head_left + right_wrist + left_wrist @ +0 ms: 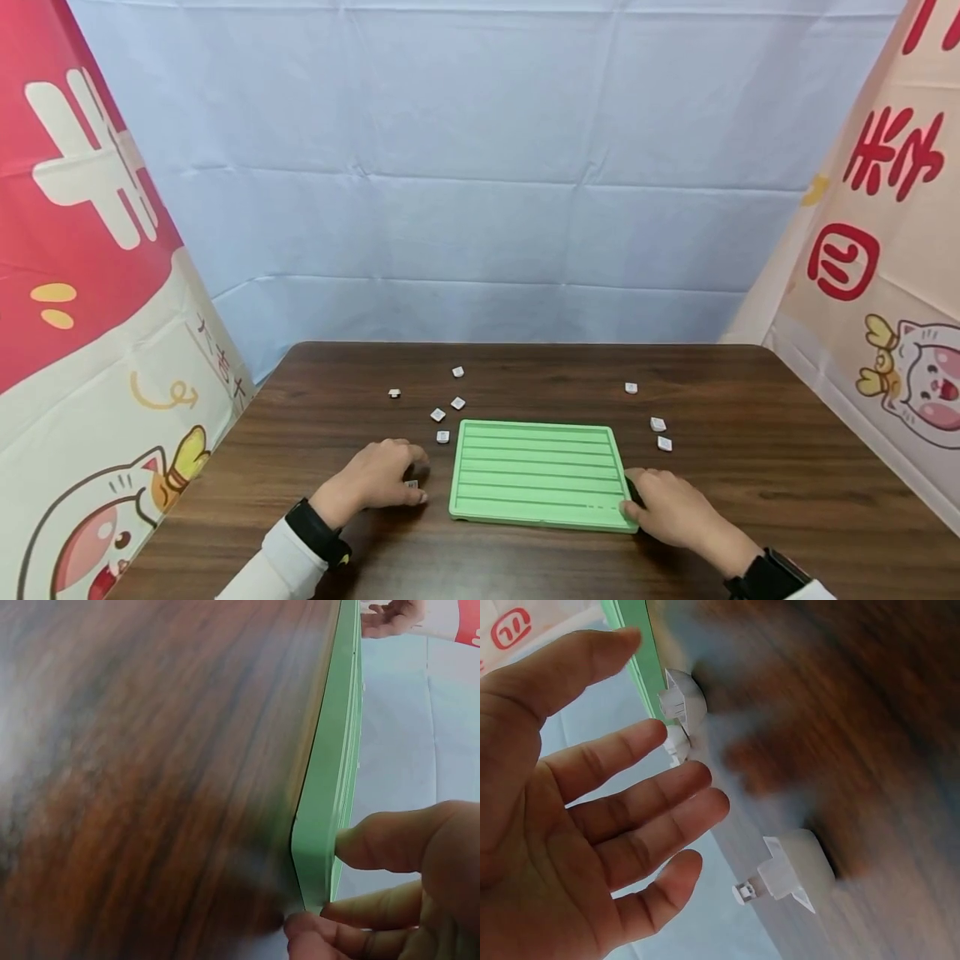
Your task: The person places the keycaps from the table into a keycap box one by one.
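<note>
table [540, 571] beneath the fingers; left hand [380, 475] loosely spread, a tile [411, 484] by its fingertips, likely light, stiff, best pinched at the sides; right hand [678, 510] pinches the board [538, 475].

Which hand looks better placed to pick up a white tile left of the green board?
Likely the left hand: it holds nothing, and a tile shows right beside it. The right hand grips the board at its right side, farther from that tile.
</note>
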